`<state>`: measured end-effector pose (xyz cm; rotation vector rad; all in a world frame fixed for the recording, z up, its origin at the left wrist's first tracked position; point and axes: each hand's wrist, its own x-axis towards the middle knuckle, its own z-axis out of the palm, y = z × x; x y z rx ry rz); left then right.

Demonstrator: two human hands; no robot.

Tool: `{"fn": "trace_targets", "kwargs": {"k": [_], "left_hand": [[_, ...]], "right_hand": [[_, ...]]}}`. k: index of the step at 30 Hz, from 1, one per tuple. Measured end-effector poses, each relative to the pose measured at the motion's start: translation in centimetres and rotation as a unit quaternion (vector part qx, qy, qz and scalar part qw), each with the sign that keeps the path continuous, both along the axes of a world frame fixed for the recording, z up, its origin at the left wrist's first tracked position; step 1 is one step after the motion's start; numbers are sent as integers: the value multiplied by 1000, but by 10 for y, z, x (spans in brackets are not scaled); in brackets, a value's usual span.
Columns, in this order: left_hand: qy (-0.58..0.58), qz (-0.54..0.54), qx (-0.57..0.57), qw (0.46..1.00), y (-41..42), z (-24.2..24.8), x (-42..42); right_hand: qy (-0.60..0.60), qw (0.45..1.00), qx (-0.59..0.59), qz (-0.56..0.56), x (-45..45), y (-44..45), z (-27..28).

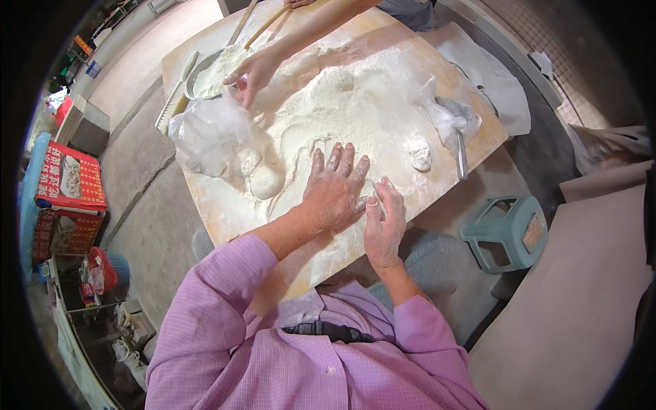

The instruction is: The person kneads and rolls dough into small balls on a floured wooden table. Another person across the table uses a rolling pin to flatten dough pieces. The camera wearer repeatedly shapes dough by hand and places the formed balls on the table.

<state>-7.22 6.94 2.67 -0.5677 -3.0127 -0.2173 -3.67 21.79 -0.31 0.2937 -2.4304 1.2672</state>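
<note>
My left hand (pixel 335 190) lies palm down on the floured wooden board (pixel 287 274), fingers spread and dusted white. Whatever may be beneath its palm is hidden. Close by on the right, my right hand (pixel 385 225) is raised at the board's near edge, fingers loosely bent and apart, with no object visible in it. Its fingertips are near my left thumb. Loose flour (pixel 312 123) spreads beyond both hands. To the left sit a smooth round dough ball (pixel 267 181) and a smaller floury lump (pixel 250 160). Another floured lump (pixel 419 154) rests at the right.
Another person's hand (pixel 259 72) reaches over a bowl of flour (pixel 218 74) and a clear plastic bag (pixel 207 136). A brush (pixel 177 95) lies at the board's left edge. On the right are a metal-handled tool (pixel 461 154) partly under plastic and, below, a green stool (pixel 505 233).
</note>
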Motion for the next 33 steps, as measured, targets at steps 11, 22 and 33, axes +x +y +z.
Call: {"fn": "trace_targets", "kwargs": {"k": [11, 22, 33], "left_hand": [[-101, 7, 240, 965, -15, -11, -19], [48, 22, 261, 964, -50, -28, -61], [22, -42, 148, 988, -19, 1, 31]], "right_hand": [[12, 1000, -6, 2, -3, -2, -6], [45, 999, 0, -8, -6, -6, -8], [25, 1000, 11, -11, -1, -4, -3]]}}
